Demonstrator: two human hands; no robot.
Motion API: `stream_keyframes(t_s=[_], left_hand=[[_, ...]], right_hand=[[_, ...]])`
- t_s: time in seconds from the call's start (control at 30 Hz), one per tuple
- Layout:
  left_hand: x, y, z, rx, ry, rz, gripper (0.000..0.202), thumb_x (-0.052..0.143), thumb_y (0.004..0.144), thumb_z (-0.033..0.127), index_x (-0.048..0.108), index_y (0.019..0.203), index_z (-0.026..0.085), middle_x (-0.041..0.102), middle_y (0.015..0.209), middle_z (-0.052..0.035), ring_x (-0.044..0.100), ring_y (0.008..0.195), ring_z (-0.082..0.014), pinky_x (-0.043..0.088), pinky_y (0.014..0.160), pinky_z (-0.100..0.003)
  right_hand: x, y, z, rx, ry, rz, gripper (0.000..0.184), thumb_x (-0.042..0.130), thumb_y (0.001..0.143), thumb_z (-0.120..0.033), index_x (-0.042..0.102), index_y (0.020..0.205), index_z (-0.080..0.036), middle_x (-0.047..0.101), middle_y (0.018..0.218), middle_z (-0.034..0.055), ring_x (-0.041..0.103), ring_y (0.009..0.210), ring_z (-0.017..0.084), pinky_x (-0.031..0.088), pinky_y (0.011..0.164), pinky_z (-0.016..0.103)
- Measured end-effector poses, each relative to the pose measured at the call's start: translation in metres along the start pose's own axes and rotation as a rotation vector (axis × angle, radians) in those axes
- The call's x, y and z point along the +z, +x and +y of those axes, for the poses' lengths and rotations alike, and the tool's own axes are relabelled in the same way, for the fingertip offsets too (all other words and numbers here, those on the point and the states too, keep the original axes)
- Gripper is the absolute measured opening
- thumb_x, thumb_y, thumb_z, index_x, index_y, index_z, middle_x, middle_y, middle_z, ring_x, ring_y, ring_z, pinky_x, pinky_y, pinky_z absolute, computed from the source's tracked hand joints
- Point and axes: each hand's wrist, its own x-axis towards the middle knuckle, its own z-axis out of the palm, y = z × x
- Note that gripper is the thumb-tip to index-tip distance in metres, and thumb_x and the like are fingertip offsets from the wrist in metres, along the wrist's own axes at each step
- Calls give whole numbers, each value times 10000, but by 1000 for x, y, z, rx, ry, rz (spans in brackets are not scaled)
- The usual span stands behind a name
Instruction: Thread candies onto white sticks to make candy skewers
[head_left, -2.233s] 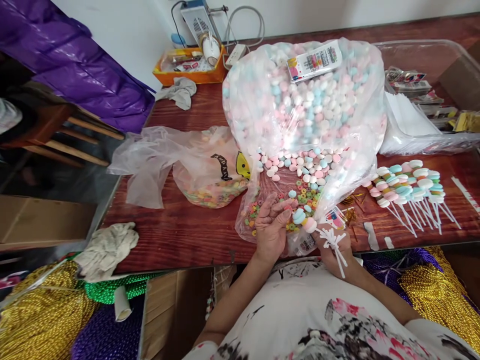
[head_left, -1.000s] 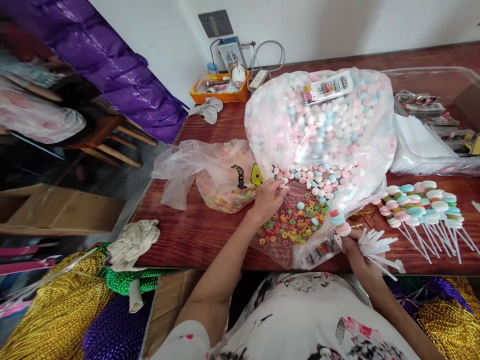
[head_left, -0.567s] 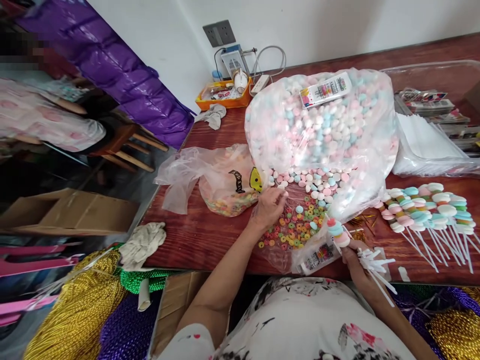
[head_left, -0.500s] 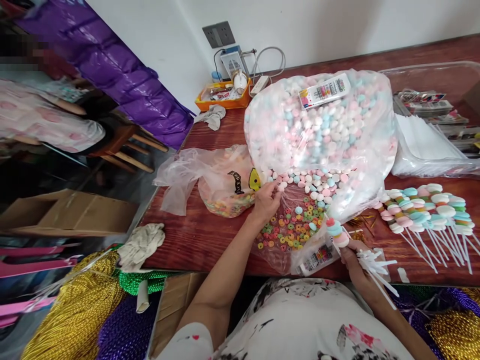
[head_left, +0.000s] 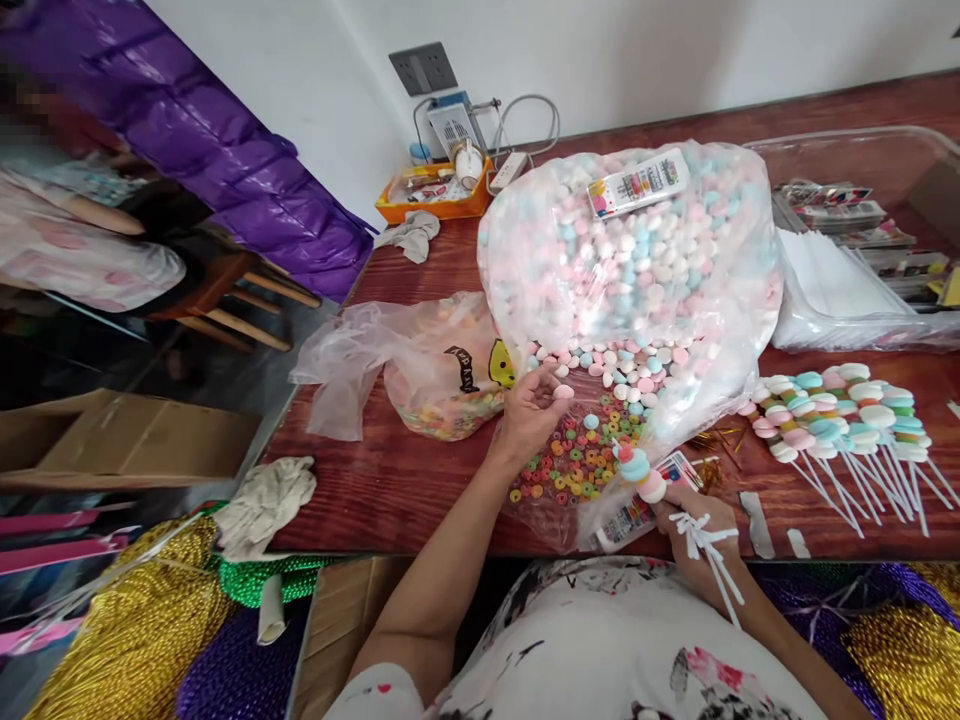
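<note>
The person wears a white top [head_left: 592,640] printed with dark, brushlike strokes and, low on the right, a pink-red flower [head_left: 716,668] edged in grey-black. The short left sleeve [head_left: 367,697] is white with a small red mark [head_left: 384,688]. The left hand [head_left: 527,412] and right hand [head_left: 694,525] are bare.

A packet [head_left: 637,183] is laid on the candy bag [head_left: 626,265], by whose front left a pouch [head_left: 442,375] is set, back left a basket [head_left: 435,210], right a tub [head_left: 840,333], front right skewers [head_left: 840,412].
</note>
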Motion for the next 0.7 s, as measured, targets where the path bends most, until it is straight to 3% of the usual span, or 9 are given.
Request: stream_keyframes(t_s=[0.07, 0.17, 0.27, 0.5, 0.6, 0.7], left_hand=[[1, -15, 23, -52, -200, -7, 424, 793, 762, 292, 721, 1168, 192, 663, 896, -15, 648, 761, -131, 558, 670, -231], [2, -36, 52, 12, -189, -25, 212, 770, 760, 213, 787, 971, 202, 664, 947, -34, 658, 856, -147, 570, 690, -222], [2, -50, 66, 51, -172, -5, 209, 727, 763, 137, 803, 942, 213, 671, 959, -42, 665, 879, -153, 587, 711, -233], [-6, -63, 61, -114, -474, -105, 241, 850, 764, 239, 825, 1003, 215, 744, 1092, -87, 715, 1028, -207, 635, 858, -306], [-5, -65, 56, -284, -620, -92, 200, 867, 772, 286, 833, 956, 215, 791, 967, -59, 743, 902, -181, 645, 810, -288], [-2, -66, 53, -419, -768, -31, 306, 933, 679, 328, 825, 938, 206, 812, 912, -50, 766, 808, -193, 664, 748, -313]], right_hand=[[0, 2, -3, -53, 59, -41, 383, 571, 975, -451, 825, 944, -167, 726, 639, 60, 675, 542, 203, 588, 615, 300], [-1, 7, -8, -130, 127, -138, 336, 588, 951, -423, 799, 1056, -183, 785, 809, 86, 737, 685, 233, 614, 668, 329], [-5, 12, -11, -197, 184, -223, 305, 620, 936, -380, 761, 1141, -204, 784, 868, 85, 731, 718, 232, 609, 664, 341], [-12, 19, -21, -217, 237, -228, 238, 624, 939, -301, 740, 1128, -216, 753, 805, 41, 672, 626, 173, 545, 599, 285], [-11, 16, -24, -189, 230, -261, 274, 591, 955, -320, 739, 1158, -211, 770, 830, 56, 690, 655, 187, 568, 628, 300], [-9, 10, -25, -154, 173, -224, 302, 599, 948, -368, 754, 1153, -209, 785, 857, 78, 714, 691, 211, 597, 658, 330]])
